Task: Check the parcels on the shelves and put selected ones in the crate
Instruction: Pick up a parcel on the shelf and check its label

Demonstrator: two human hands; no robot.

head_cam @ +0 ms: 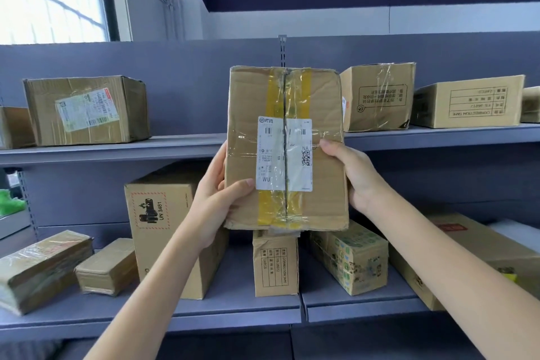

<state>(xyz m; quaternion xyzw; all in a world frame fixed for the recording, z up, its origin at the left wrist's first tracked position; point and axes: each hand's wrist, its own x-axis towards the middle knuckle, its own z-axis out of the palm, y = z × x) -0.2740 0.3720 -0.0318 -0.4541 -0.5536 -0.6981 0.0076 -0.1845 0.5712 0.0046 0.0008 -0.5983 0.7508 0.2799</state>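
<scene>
I hold a brown cardboard parcel (318, 102) upright in front of the shelves, its taped face toward me. It carries yellow tape down the middle and a white shipping label with barcodes. My left hand (216, 202) grips its lower left edge, thumb across the front. On the opposite side my right hand (355, 172) grips the right edge, thumb on the front by the label. No crate is in view.
The upper shelf (187, 145) holds a labelled box (87, 111) at left and two boxes (380, 96) (467, 102) at right. The lower shelf (239, 313) carries several parcels, among them a tall UN 3481 box (157, 228).
</scene>
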